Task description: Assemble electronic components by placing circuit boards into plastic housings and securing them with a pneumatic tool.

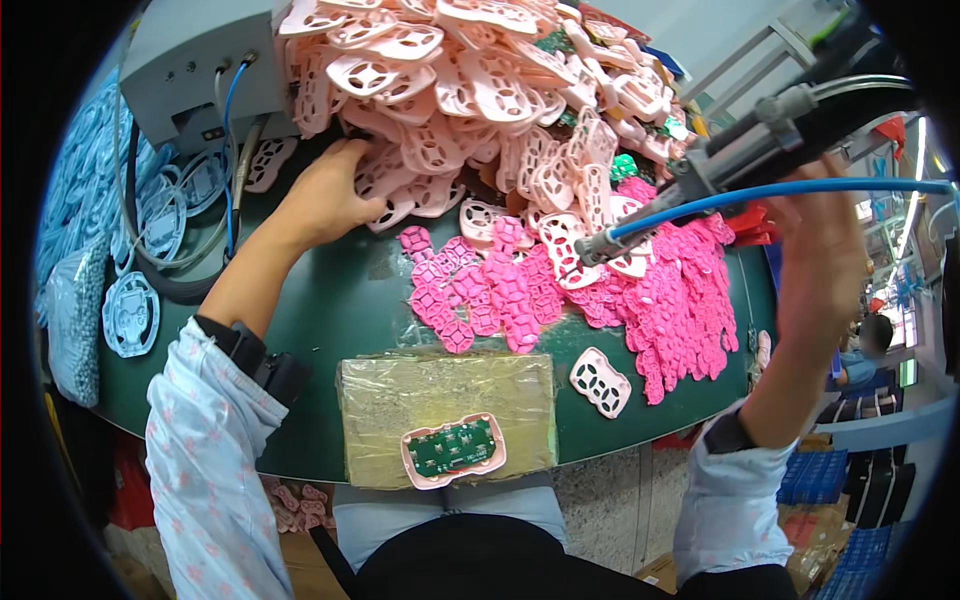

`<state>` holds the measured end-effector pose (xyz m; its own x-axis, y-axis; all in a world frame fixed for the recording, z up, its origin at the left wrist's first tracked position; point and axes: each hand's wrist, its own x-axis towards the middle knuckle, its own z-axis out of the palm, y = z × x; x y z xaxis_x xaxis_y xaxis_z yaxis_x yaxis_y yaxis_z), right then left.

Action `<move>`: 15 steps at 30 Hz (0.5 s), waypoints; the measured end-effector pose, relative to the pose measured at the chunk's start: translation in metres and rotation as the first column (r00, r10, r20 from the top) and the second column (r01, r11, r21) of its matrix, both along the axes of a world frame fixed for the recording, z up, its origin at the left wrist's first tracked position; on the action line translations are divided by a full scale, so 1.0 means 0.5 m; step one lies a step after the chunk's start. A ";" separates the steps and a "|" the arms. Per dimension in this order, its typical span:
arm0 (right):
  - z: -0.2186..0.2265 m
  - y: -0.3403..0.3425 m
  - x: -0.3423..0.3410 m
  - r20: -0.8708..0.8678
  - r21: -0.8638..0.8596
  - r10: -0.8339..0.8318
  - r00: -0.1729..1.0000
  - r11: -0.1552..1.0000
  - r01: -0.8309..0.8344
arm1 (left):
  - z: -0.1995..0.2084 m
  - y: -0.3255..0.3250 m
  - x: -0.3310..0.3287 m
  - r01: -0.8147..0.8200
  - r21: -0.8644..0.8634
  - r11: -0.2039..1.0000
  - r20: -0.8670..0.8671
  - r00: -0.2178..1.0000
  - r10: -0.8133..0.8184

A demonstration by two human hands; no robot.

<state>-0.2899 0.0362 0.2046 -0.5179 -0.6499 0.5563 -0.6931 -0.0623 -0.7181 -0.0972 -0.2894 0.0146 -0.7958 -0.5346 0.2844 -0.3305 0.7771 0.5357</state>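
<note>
My left hand (335,195) is at the left edge of a heap of pale pink plastic shells (500,85). Its thumb and fingers close round a pink shell (387,180) there. Raised on the right, my right hand (820,250) is smeared by motion, its fingers partly behind the arm of a screwdriver-like tool (690,185) with a blue hose. Whether it holds anything is unclear. In front of me, a pink shell with a green circuit board (455,448) inside lies on a tape-wrapped block (370,390).
Bright pink rubber keypads (675,310) lie heaped below the shells, with more keypads (480,285) left of them. A single pale shell (600,382) sits right of the block. A grey machine box (205,75) with cables and blue plastic parts (130,315) stand at the left.
</note>
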 end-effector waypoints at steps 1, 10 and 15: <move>-0.023 0.023 0.037 -0.137 0.169 -0.078 0.988 0.980 0.101 | 0.010 0.008 0.007 0.009 0.000 1.000 -0.011 1.000 -0.009; -0.232 0.233 0.056 -0.344 0.859 -0.459 0.819 0.198 0.472 | 0.086 0.076 0.061 -0.169 -0.030 0.985 0.005 0.986 0.169; -0.304 0.270 0.085 -0.386 0.748 -0.465 0.797 0.348 0.565 | 0.103 0.045 0.060 -0.064 0.720 0.691 0.091 0.996 -0.002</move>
<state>-0.2475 0.1711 0.0527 -0.8986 -0.4385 0.0147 -0.4346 0.8850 -0.1670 -0.0674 -0.2670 0.0659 -0.7767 -0.5732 -0.2609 -0.4131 0.1510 0.8981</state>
